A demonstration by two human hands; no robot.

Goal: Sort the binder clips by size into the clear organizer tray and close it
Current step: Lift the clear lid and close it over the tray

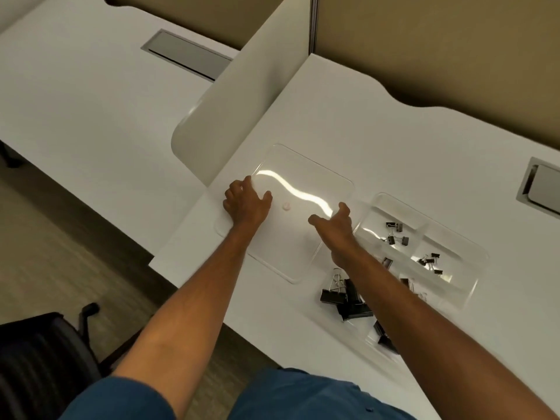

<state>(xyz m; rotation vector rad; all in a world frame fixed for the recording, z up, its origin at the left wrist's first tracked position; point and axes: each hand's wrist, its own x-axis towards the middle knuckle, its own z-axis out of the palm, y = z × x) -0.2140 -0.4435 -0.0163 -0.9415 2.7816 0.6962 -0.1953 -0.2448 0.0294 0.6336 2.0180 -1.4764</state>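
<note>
Lid (291, 213) is being gripped at opposite edges by left hand (247, 201) and right hand (336, 221); organizer tray (466, 256) is lying rightward, nearer the latter.

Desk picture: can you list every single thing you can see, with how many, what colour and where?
Desk: one, white, under everything.
Clear lid: one, see-through with a small white knob, lying flat left of the tray.
Clear organizer tray: one, see-through, open, on the right.
Binder clips: black, exact count unclear, several sizes spread over the tray's compartments.
Divider panel: one, white, behind the lid.
Chair: one, black, bottom left.
Left hand: grips the lid's left edge.
Right hand: at the lid's right edge.
</note>
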